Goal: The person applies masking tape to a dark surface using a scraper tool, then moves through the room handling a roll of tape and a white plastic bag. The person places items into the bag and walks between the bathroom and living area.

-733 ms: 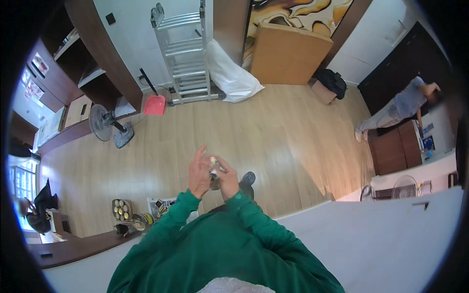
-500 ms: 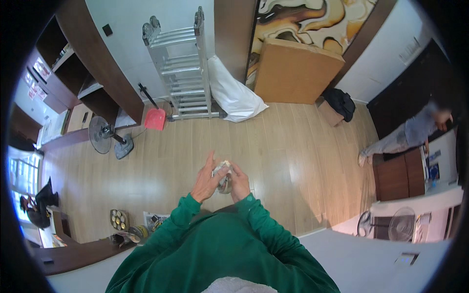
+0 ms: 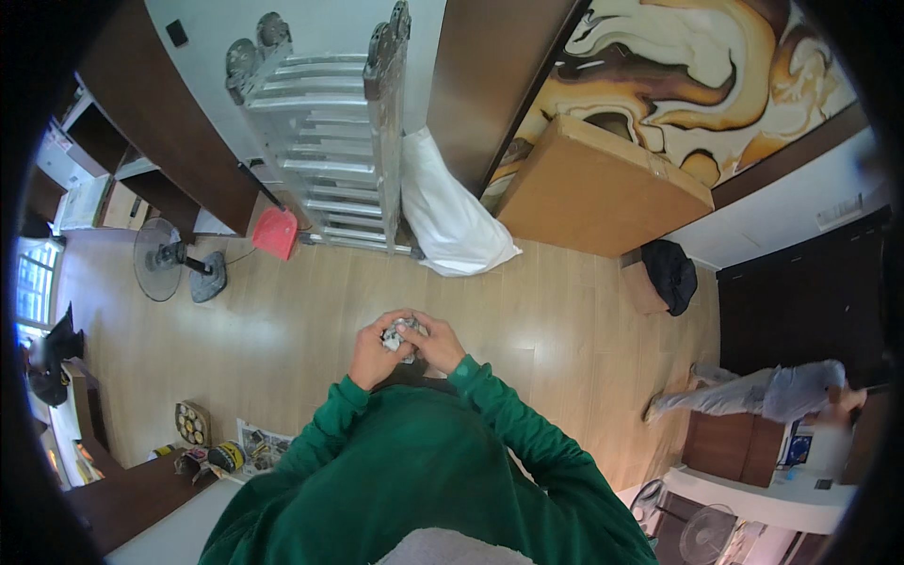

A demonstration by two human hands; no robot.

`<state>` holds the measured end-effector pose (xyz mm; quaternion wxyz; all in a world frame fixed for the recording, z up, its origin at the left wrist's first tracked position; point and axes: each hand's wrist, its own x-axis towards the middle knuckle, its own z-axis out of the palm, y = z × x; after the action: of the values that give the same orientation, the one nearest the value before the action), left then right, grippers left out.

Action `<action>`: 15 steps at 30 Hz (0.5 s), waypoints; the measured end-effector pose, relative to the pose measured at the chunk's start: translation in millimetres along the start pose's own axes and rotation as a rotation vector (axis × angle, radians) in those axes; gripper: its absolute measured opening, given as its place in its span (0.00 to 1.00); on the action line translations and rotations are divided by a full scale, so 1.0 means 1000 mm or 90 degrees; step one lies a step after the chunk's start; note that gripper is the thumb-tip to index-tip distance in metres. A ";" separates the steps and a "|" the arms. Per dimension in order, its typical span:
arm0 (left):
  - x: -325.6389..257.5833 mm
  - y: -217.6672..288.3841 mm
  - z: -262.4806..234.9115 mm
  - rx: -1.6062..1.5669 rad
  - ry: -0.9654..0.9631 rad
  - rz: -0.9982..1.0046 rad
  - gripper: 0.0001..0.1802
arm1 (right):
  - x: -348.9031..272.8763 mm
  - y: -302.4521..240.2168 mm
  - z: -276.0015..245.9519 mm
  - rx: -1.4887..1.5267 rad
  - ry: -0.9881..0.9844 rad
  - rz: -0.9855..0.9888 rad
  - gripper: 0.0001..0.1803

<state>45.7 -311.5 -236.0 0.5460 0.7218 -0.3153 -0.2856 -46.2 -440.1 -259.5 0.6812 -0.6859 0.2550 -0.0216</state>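
Wood-look floor (image 3: 546, 320) fills the room below us. We've got the fingers (image 3: 418, 314) of our left hand (image 3: 373, 355) and right hand (image 3: 439, 345) curled snugly around a crumpled whitish wad (image 3: 391, 335), held above the floor. Looks like we're at the two-handed handling step; a next move would need one hand loosening. Farther out, a ladder (image 3: 379, 141) and white sack (image 3: 452, 212) sit by the floor's far edge.

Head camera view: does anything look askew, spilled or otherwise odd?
The large flat brown cardboard box leans against the swirled cream-and-brown panel, partly hiding it, so it looks misplaced. Your left hand and right hand hold a grey-white wad that looks crumpled. No spill is apparent.
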 end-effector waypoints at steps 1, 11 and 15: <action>0.031 -0.003 0.004 -0.015 0.014 -0.014 0.27 | 0.024 -0.008 -0.018 0.002 -0.004 0.022 0.28; 0.177 -0.018 -0.044 -0.145 0.290 -0.224 0.21 | 0.276 -0.040 -0.171 -0.097 0.058 0.130 0.24; 0.155 -0.029 -0.032 -0.127 0.436 -0.385 0.20 | 0.470 -0.024 -0.199 -0.577 0.125 -0.023 0.44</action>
<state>172.5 -405.0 -267.2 0.5777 0.7779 0.1364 -0.2060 295.0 -803.2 -372.2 0.2845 -0.9137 0.2898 0.0153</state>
